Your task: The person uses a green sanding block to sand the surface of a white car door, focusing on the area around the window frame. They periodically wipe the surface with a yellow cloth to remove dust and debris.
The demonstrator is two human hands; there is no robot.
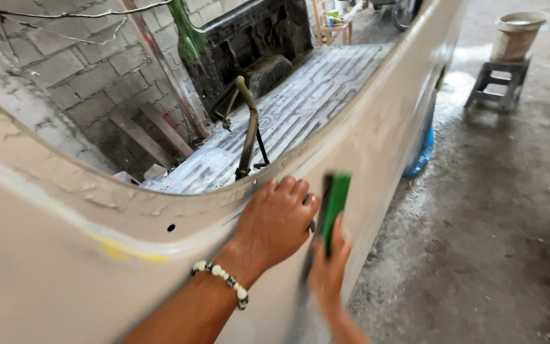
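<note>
Vehicle body panel (65, 267): beige, primer/filler coated, runs diagonally from lower left to upper right. It stands upright w/ outer face toward the camera, so the side surface is open to work from the floor side. Yellowish filler patch and a small hole show near the upper rim at left.

Ribbed metal bed floor (313, 102): lies behind the panel rim, bare and dusty. A bent lever (248, 127) rises from it just inside the rim.

Concrete floor (479, 223): wet/stained to the right. A bucket (517, 35) sits on a small stool (499, 86), well apart from the work area.

Left hand (275, 223): fingers extended, only slightly curled, palm flat on the panel just below the rim; holds nothing. Judged a bracing/feeling contact. Bead bracelet (223, 280) at wrist.

Right hand (327, 271): closed around a green sanding block (335, 207), block edge-on to camera, at the panel face just beside the left-hand fingertips. Motion blur; exact contact w/ panel can't be confirmed.
</note>
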